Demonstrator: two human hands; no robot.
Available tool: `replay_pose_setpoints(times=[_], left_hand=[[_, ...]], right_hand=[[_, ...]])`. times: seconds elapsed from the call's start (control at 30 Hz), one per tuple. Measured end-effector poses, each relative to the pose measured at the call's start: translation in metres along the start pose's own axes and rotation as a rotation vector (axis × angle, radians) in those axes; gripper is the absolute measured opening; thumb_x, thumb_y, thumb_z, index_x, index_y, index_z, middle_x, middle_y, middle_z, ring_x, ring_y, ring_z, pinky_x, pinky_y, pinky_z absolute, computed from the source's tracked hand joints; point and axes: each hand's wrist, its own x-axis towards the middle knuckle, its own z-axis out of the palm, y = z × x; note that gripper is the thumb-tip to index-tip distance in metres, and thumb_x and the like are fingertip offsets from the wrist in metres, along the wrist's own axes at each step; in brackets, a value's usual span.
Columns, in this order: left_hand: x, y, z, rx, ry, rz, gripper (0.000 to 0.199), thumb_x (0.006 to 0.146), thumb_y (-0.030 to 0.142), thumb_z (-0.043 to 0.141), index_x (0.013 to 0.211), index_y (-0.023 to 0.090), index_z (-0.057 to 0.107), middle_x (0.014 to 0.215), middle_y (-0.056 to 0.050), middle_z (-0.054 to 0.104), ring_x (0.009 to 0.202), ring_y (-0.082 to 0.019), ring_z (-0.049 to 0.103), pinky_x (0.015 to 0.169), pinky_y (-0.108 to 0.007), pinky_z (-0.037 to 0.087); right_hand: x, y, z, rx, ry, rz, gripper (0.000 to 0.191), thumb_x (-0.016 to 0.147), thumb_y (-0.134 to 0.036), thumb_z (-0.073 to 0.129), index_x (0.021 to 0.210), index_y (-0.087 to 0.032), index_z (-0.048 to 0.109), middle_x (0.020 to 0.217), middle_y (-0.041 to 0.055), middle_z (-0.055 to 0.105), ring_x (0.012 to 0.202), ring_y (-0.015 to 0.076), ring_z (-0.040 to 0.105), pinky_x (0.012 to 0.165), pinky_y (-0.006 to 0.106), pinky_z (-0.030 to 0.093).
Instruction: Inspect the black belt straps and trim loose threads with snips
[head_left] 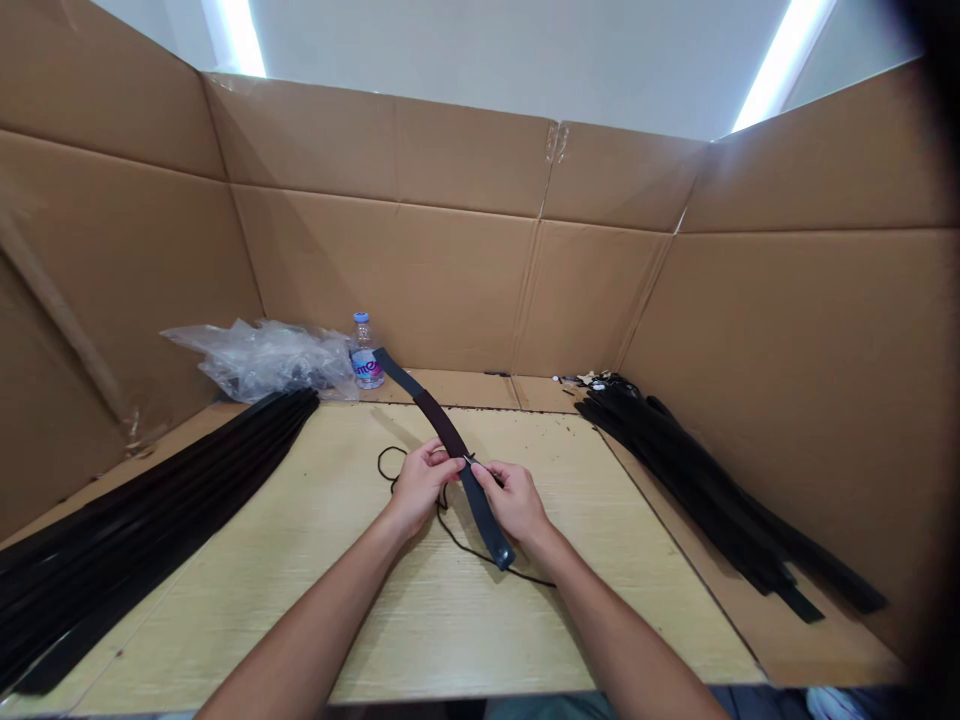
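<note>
A long, curved dark strip (484, 515) is held at a slant over the middle of the table, with a brownish-black wrapped section (440, 418) on its upper half. My left hand (421, 485) is closed around the strip at the lower end of the wrapping, thumb on top. Against the strip's right side, my right hand (516, 497) pinches a small tool with a shiny metal tip (469, 459); its kind is mostly hidden by the fingers. A thin black cord (465, 545) loops behind my left hand and runs under the strip to the right wrist.
Stacked dark strips (172, 490) lie along the left, and another dark pile (697, 480) lies on the right. Crumpled clear plastic (277, 355) and a water bottle (367, 350) stand at the back. Small scraps (592, 380) lie back right. Cardboard walls (450, 280) enclose the table (300, 560).
</note>
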Motion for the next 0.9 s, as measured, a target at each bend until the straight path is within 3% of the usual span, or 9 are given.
replay_pose_setpoints(times=[0.63, 0.9], left_hand=[[0.0001, -0.0005, -0.0013, 0.018, -0.001, 0.013, 0.035, 0.060, 0.019, 0.075, 0.094, 0.013, 0.065, 0.086, -0.007, 0.071, 0.075, -0.013, 0.064, 0.065, -0.019, 0.048], [0.0016, -0.0024, -0.0023, 0.013, -0.020, 0.018, 0.035, 0.060, 0.021, 0.076, 0.092, 0.014, 0.065, 0.085, -0.006, 0.070, 0.075, -0.013, 0.064, 0.066, -0.020, 0.049]], right_hand=[[-0.0004, -0.0031, 0.0003, -0.001, -0.001, -0.033, 0.044, 0.087, -0.047, 0.049, 0.066, -0.011, 0.063, 0.055, 0.0000, 0.048, 0.050, 0.0102, 0.038, 0.047, 0.022, 0.027], [0.0018, 0.0015, -0.0017, 0.016, -0.050, -0.032, 0.044, 0.088, -0.048, 0.049, 0.070, -0.011, 0.066, 0.061, 0.0022, 0.054, 0.057, 0.0123, 0.043, 0.052, 0.022, 0.032]])
